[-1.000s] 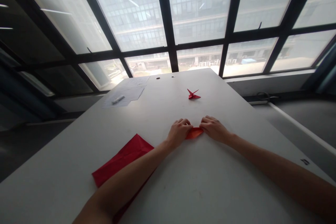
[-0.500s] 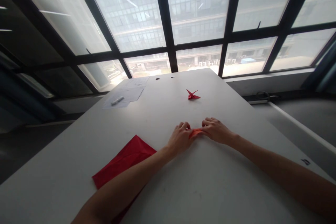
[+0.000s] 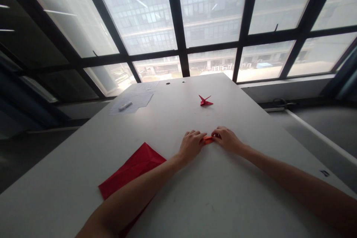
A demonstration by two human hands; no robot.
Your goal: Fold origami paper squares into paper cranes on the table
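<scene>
My left hand (image 3: 192, 145) and right hand (image 3: 227, 140) are closed in, pinching a small folded piece of orange-red origami paper (image 3: 208, 140) between their fingertips, down on the white table (image 3: 228, 200). A red origami crane (image 3: 205, 100) stands ahead (wings tilted up), and a folded red paper sheet (image 3: 131, 167) lies beneath my left forearm (image 3: 134, 193).

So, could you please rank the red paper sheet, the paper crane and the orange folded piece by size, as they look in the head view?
Largest: the red paper sheet.
The paper crane and the orange folded piece look alike; fingers partly hide the piece, so I cannot rank them.
</scene>
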